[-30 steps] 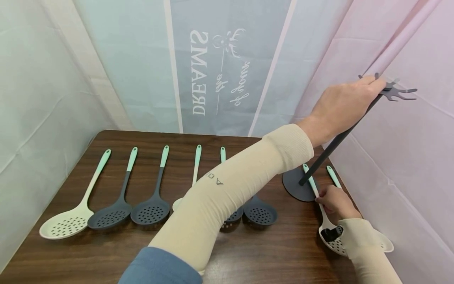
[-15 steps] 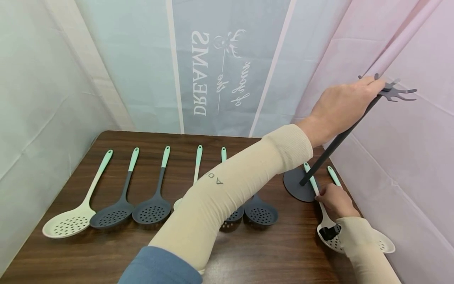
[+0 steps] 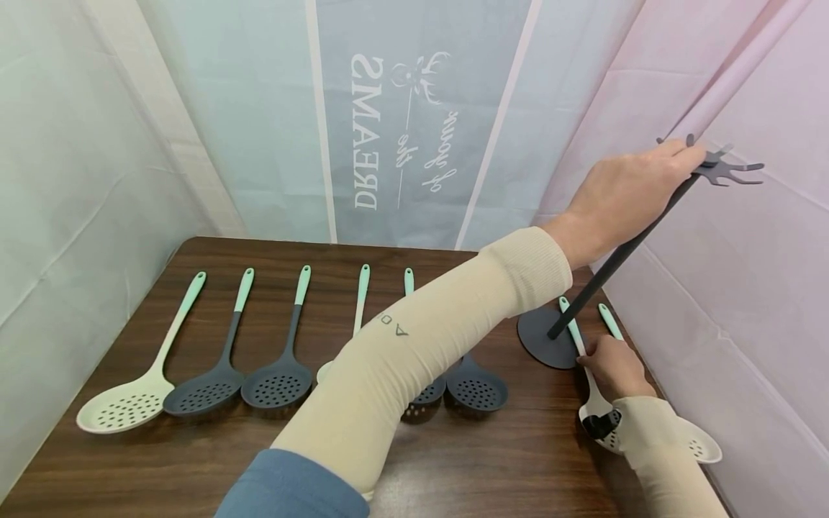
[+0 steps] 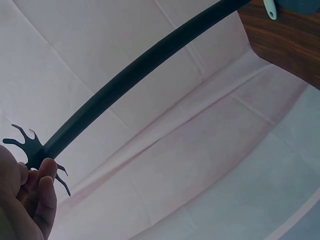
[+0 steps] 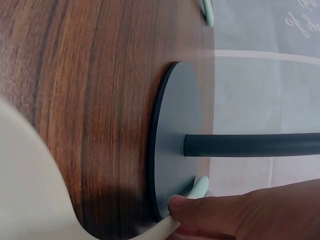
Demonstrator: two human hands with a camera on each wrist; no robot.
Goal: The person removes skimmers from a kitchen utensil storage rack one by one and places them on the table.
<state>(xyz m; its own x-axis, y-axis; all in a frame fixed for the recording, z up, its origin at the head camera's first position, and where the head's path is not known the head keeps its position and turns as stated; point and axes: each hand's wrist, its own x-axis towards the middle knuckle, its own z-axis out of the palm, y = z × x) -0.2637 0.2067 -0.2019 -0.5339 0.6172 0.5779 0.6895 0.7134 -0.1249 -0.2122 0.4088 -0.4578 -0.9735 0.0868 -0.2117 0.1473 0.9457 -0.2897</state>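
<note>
In the head view my left hand [image 3: 624, 198] grips the top of a dark grey utensil stand [image 3: 602, 277], just under its branching hooks; in the left wrist view its fingers curl close under them. The stand's round base [image 3: 534, 345] rests on the table. Beside the base, my right hand [image 3: 615, 367] pinches the handle of a cream skimmer [image 3: 591, 388] with a mint grip end. Part of that skimmer's perforated bowl is hidden by the wrist camera and sleeve. The right wrist view shows thumb and fingers on the cream handle at the base's edge.
Left of the stand, several skimmers lie in a row on the wooden table [image 3: 453, 460], among them a cream one [image 3: 123, 410] and dark grey ones [image 3: 277, 385]. My left sleeve covers some. Another cream skimmer [image 3: 702, 440] lies by the right-hand cloth wall [image 3: 745, 345].
The handle end of the cream skimmer in my right hand has shifted slightly to the right, beside the stand's pole. My left hand stays on the stand's top.
</note>
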